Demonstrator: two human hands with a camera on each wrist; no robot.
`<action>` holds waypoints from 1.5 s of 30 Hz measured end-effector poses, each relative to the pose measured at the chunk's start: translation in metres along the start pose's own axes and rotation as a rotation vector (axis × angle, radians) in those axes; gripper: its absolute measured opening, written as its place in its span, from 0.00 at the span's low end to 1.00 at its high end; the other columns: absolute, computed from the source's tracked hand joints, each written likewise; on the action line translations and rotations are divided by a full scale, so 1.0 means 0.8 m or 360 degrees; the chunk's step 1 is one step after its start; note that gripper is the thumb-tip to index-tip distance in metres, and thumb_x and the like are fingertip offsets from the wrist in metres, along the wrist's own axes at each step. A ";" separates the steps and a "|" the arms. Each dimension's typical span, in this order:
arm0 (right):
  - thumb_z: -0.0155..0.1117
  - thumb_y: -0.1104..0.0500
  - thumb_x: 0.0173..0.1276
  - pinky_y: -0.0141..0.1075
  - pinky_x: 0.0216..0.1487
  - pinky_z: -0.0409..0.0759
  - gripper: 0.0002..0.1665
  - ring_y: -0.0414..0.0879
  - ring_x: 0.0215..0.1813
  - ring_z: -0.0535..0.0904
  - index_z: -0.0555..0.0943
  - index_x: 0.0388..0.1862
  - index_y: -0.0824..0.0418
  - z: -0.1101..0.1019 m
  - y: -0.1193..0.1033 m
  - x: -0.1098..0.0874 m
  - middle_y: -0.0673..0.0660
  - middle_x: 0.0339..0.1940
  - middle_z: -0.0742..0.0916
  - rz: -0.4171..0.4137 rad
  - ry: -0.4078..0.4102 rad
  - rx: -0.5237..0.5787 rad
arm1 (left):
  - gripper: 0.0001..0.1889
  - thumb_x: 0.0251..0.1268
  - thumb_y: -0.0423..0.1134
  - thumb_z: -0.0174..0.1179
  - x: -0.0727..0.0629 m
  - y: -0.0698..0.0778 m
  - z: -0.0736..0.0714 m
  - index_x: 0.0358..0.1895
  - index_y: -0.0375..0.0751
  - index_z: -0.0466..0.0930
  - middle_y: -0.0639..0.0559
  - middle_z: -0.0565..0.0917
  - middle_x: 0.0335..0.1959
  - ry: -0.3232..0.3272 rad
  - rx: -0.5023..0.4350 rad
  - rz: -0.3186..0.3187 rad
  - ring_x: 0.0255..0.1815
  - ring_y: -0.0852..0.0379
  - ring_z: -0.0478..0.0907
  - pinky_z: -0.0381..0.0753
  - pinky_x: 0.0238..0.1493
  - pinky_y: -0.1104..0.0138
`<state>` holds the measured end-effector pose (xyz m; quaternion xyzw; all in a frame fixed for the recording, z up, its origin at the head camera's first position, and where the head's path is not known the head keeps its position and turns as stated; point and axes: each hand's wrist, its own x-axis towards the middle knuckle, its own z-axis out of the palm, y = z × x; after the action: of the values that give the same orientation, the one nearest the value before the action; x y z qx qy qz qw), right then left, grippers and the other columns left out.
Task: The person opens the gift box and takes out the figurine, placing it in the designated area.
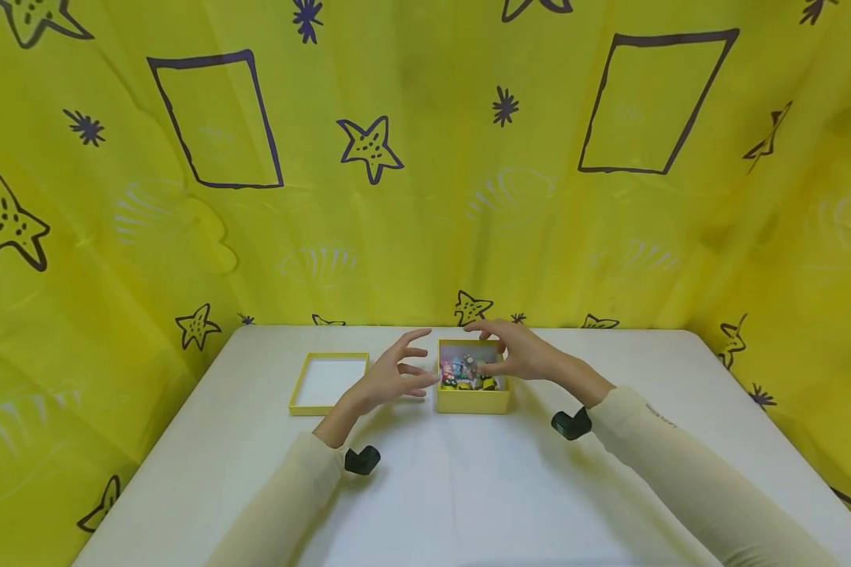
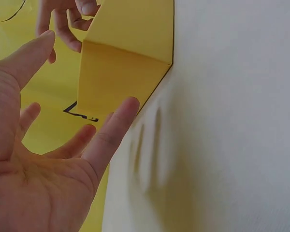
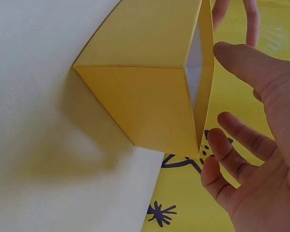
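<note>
Probably light yet stiff, best gripped by opposite side walls [image 3: 137, 104], the yellow rectangular cardboard box [image 1: 472, 402] stands on the white table [image 1: 432, 504] near the left hand [image 1: 388, 376] and right hand [image 1: 528, 352], both spread, empty.

Multicoloured objects [image 1: 469, 367] between the hands [image 1: 392, 378] [image 1: 525, 351] look too small to identify. Behind the hands, cream fabric sleeves [image 1: 688, 480] are cut off.

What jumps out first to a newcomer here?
The bright yellow backdrop with dark-outlined starfish, behind and beside the white table. Then the open yellow box near the table's far edge, small colourful figures inside. The hands flank it: left hand at its left, right hand at its right.
</note>
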<state>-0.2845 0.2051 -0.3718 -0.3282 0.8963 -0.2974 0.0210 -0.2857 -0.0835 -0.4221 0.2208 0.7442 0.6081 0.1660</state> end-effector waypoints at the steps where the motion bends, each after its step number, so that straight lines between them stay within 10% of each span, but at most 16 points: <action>1: 0.77 0.61 0.64 0.54 0.48 0.84 0.42 0.65 0.47 0.82 0.69 0.75 0.63 0.001 0.001 0.001 0.70 0.58 0.81 0.0009 -0.0005 0.0003 | 0.44 0.66 0.39 0.72 0.001 -0.001 0.002 0.80 0.61 0.57 0.33 0.65 0.74 -0.0005 -0.0018 -0.0010 0.62 0.40 0.77 0.89 0.47 0.51; 18: 0.79 0.57 0.62 0.57 0.57 0.82 0.35 0.60 0.56 0.83 0.77 0.67 0.58 0.014 0.007 0.018 0.62 0.52 0.89 0.0102 -0.0093 -0.0228 | 0.40 0.68 0.34 0.69 0.007 -0.013 0.018 0.80 0.51 0.59 0.32 0.67 0.71 -0.0082 -0.0160 -0.0070 0.63 0.40 0.78 0.89 0.48 0.51; 30: 0.80 0.57 0.61 0.48 0.46 0.85 0.33 0.55 0.45 0.85 0.80 0.65 0.60 0.021 0.001 0.024 0.58 0.43 0.90 0.0158 -0.0100 -0.0425 | 0.40 0.69 0.33 0.68 0.006 -0.016 0.020 0.80 0.44 0.58 0.33 0.66 0.72 -0.0099 -0.0218 -0.0127 0.63 0.42 0.79 0.88 0.50 0.52; 45: 0.81 0.56 0.59 0.42 0.41 0.66 0.30 0.47 0.38 0.77 0.84 0.61 0.55 0.028 -0.008 0.036 0.51 0.36 0.88 0.0254 -0.0109 -0.0609 | 0.40 0.68 0.33 0.69 0.008 -0.022 0.022 0.79 0.46 0.60 0.34 0.68 0.71 -0.0077 -0.0246 -0.0124 0.61 0.43 0.80 0.89 0.49 0.52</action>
<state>-0.2979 0.1725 -0.3823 -0.2641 0.9584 -0.1079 0.0122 -0.2841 -0.0684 -0.4425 0.1927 0.6988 0.6514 0.2241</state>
